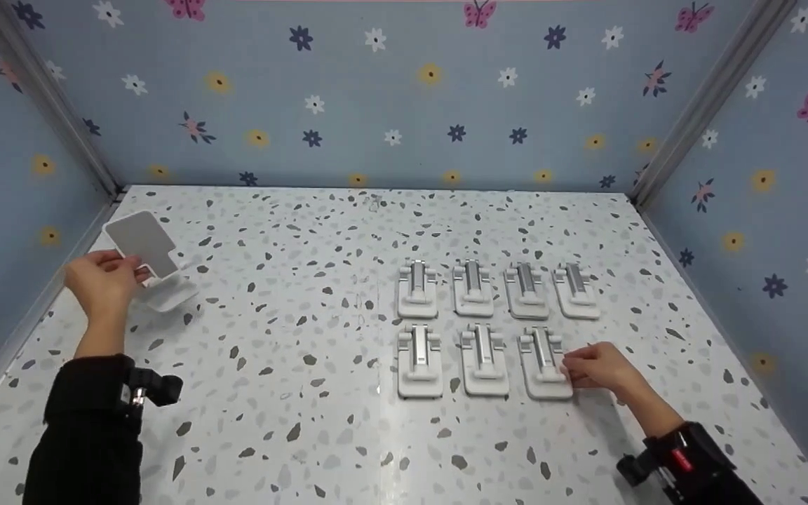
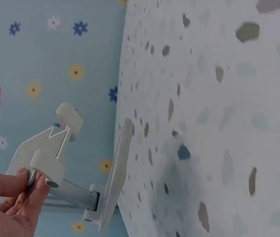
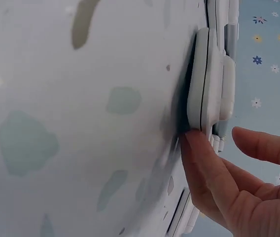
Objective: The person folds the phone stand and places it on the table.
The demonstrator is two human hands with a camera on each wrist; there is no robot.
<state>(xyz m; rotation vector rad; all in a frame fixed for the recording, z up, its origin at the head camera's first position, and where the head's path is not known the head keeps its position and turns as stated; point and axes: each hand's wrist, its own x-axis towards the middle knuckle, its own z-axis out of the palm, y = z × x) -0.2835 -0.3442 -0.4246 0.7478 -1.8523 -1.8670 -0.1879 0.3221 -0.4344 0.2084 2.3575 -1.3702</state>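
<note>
My left hand (image 1: 104, 280) pinches an unfolded white phone stand (image 1: 143, 242) at the left side of the table. The left wrist view shows thumb and fingers at the stand's cradle (image 2: 36, 153), with its grey post and base (image 2: 116, 173) beyond. In that view the base's contact with the table cannot be told. At the right, my right hand (image 1: 600, 366) touches the right edge of a folded phone stand (image 1: 546, 375), the rightmost in the front row. Its fingertips (image 3: 195, 140) meet that stand's edge, while the thumb stays apart from it.
Several more folded phone stands lie flat in two rows, among them a back-row one (image 1: 417, 301) and a front-row one (image 1: 420, 382). Flowered blue panels (image 1: 404, 91) wall the speckled table (image 1: 292, 435) at the back and both sides.
</note>
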